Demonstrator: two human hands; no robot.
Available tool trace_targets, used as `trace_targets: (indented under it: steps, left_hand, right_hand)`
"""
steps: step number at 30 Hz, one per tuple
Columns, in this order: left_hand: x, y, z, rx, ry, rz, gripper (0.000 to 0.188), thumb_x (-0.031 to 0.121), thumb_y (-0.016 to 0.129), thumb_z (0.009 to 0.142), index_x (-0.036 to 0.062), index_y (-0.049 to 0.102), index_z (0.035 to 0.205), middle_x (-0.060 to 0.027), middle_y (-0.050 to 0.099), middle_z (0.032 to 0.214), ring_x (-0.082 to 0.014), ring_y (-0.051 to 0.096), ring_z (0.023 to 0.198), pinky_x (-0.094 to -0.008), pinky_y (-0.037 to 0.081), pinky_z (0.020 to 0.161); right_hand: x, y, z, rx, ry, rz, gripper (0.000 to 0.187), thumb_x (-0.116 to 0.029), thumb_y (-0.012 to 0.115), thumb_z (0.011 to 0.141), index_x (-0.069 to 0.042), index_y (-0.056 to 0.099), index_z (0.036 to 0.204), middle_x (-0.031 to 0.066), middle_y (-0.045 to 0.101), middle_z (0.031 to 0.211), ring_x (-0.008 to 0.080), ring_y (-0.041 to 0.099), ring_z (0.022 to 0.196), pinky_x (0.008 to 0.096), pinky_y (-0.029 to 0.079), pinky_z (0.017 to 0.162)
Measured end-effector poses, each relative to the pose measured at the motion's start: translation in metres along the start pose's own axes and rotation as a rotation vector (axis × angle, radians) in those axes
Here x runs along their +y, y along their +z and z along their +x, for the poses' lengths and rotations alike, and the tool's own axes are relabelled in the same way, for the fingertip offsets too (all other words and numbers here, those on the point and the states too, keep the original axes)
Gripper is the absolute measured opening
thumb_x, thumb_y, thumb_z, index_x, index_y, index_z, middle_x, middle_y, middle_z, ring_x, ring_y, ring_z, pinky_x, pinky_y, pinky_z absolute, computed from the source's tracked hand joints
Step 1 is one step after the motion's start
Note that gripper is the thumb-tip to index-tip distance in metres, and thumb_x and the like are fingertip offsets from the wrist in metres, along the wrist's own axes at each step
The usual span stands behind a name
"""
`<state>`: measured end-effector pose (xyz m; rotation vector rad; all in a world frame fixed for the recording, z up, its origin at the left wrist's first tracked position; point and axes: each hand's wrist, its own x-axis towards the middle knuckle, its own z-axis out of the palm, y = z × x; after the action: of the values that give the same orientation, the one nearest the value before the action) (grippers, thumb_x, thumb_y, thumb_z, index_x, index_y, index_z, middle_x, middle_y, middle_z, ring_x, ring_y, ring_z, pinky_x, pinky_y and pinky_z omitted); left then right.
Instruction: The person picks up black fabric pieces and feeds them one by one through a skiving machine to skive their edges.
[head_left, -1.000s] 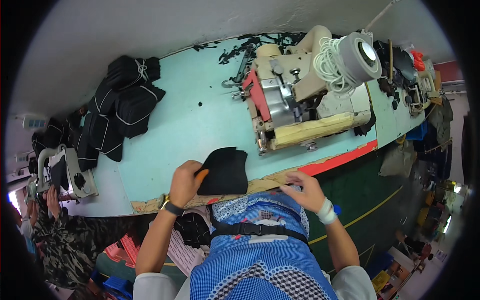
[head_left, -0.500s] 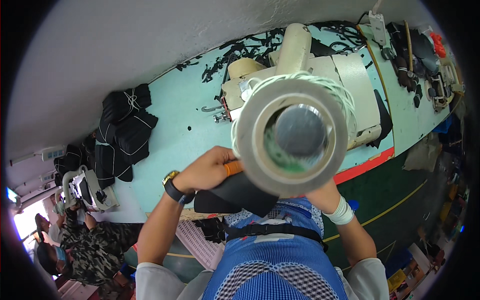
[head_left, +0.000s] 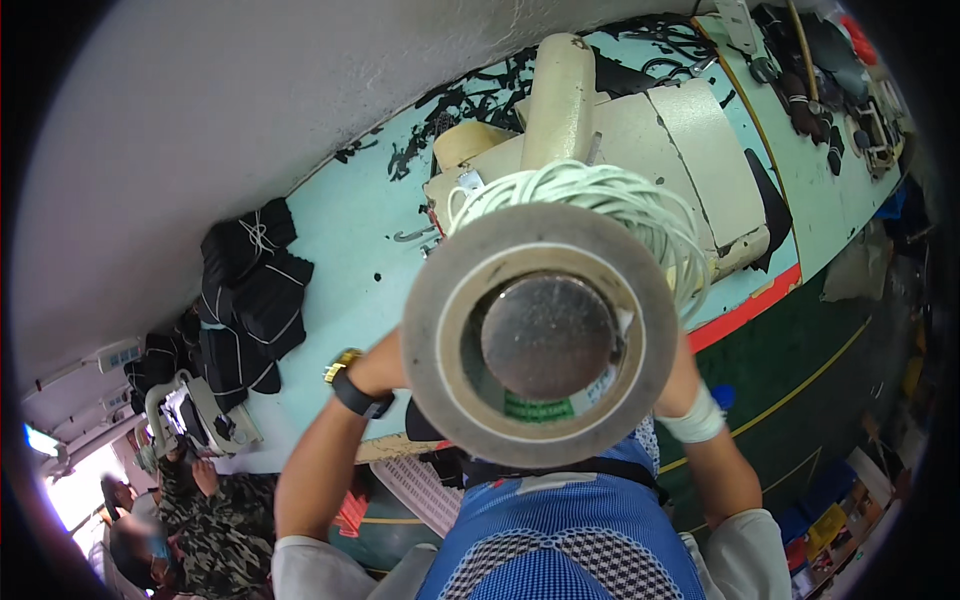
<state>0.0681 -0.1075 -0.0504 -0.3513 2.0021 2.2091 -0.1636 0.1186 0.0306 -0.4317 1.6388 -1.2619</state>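
Spool: a big cardboard spool [head_left: 540,335] wound with white cord [head_left: 600,200] fills the middle of the view, its round end face turned straight at the camera, so its long axis runs away from the viewer, down toward the counter [head_left: 340,250].

Left hand: only the wrist and the black-and-gold watch [head_left: 355,385] show, at about 9 o'clock of the spool's end face; the hand itself passes behind the spool's rim.

Left fingers: hidden behind the spool, so I cannot tell whether they are spread or clamped on anything.

Right hand: the wrist with its white wrap [head_left: 695,415] comes up at about 4 o'clock of the spool; the hand is behind the rim too.

Right fingers: out of sight; open or closed cannot be told.

Nearer hand: both wrists meet the spool's edge on opposite sides, neither clearly closer.

Dark fabric piece: a sliver of black cloth [head_left: 425,430] shows just under the spool at about 7 o'clock, by the near edge of the counter; whether a hand touches it cannot be seen.

Sewing machine: the cream machine [head_left: 640,130] lies beyond the spool at 12 to 1 o'clock.

Bundles: black tied bundles [head_left: 250,290] sit well apart at 9 o'clock.
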Motion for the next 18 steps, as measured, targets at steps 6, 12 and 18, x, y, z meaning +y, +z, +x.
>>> trace_targets:
  steps: [6,12,18]
  left_hand:
    - [0.015,0.062,0.030,0.120,0.160,0.499,0.024,0.011,0.063,0.082,-0.0024,0.065,0.102,-0.0215,0.068,0.100,-0.0382,0.062,0.100,-0.0437,0.046,0.090]
    - [0.004,0.041,-0.040,0.331,-0.449,0.249,0.062,0.055,0.069,0.083,-0.0014,0.058,0.105,-0.0097,0.061,0.074,-0.0175,0.061,0.062,-0.0291,0.050,0.055]
    - [-0.028,0.084,-0.092,0.481,-0.384,1.087,0.058,0.044,0.082,0.070,-0.0040,0.060,0.093,-0.0188,0.062,0.078,-0.0402,0.062,0.078,-0.0458,0.050,0.071]
  right_hand:
    - [0.008,-0.029,-0.053,0.227,0.114,-0.156,0.016,-0.008,0.071,0.084,0.007,0.066,0.083,0.0027,0.063,0.066,0.0052,0.056,0.062,0.0206,0.043,0.055]
    - [-0.055,-0.051,-0.059,0.762,-0.600,-1.033,0.034,0.013,0.058,0.080,0.005,0.064,0.112,0.0216,0.069,0.104,0.0301,0.070,0.093,0.0370,0.055,0.082]
    - [0.018,-0.022,-0.033,0.405,-0.741,-1.103,0.023,-0.013,0.073,0.074,0.000,0.066,0.093,0.0193,0.062,0.102,0.0415,0.061,0.102,0.0466,0.050,0.091]
